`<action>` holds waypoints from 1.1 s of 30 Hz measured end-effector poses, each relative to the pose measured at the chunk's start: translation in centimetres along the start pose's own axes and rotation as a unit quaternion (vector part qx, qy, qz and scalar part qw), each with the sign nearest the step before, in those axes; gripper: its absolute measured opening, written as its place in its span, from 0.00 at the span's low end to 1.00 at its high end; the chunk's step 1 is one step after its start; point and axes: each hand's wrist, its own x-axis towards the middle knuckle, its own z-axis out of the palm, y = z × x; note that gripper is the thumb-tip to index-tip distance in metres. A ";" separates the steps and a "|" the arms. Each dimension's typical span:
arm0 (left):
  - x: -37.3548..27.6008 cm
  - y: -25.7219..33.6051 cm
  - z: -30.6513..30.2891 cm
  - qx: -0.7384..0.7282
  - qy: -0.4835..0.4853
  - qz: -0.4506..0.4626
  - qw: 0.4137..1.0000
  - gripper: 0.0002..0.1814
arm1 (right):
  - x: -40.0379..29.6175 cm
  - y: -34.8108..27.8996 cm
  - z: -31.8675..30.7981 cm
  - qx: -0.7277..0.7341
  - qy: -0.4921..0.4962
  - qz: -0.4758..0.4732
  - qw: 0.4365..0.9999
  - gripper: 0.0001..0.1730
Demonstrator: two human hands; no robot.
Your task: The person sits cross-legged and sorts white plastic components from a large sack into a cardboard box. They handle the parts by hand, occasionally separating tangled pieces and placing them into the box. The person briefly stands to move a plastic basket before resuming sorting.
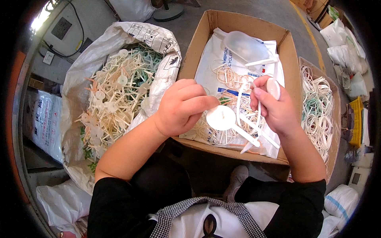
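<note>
Over the cardboard box (284, 148), my left hand (187, 107) pinches the edge of a white plastic disc with straight arms (221, 117), which looks like a moulding sprue. My right hand (273, 102) grips thin white plastic rings (239, 102) and a second white disc piece (273, 88), whose arms stick up past the fingers. The rings hang between the two hands, close to the arms of the first disc. Below them, loose cream and orange rings (224, 74) lie on a printed white plastic sack (205, 67) inside the box. My right palm is hidden.
A translucent scoop (247, 46) lies at the box's far end. To the left stands a woven sack (73, 89) full of cream, green and orange sprues (116, 95). Another carton (335, 125) on the right holds many rings (317, 119). A yellow crate (355, 122) sits farther right.
</note>
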 end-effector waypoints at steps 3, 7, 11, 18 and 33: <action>-0.1 -0.3 0.4 -0.040 -0.043 -0.021 0.998 0.12 | 0.0 0.5 1.7 0.003 0.028 0.000 1.000 0.05; -1.6 0.4 3.8 -0.360 0.018 -0.313 0.879 0.08 | 0.9 3.4 2.6 0.006 0.056 0.014 0.998 0.06; -1.6 0.3 4.3 -0.573 0.013 -0.471 0.671 0.08 | 0.9 4.2 2.8 0.004 0.131 0.064 0.989 0.07; -2.2 -0.6 3.6 -0.628 0.010 -0.511 0.587 0.05 | 0.7 1.1 -1.1 0.062 0.198 -0.070 0.976 0.10; -1.4 0.0 5.1 -0.708 -0.073 -0.501 0.492 0.03 | 2.2 3.3 2.4 0.271 -0.024 0.018 0.962 0.16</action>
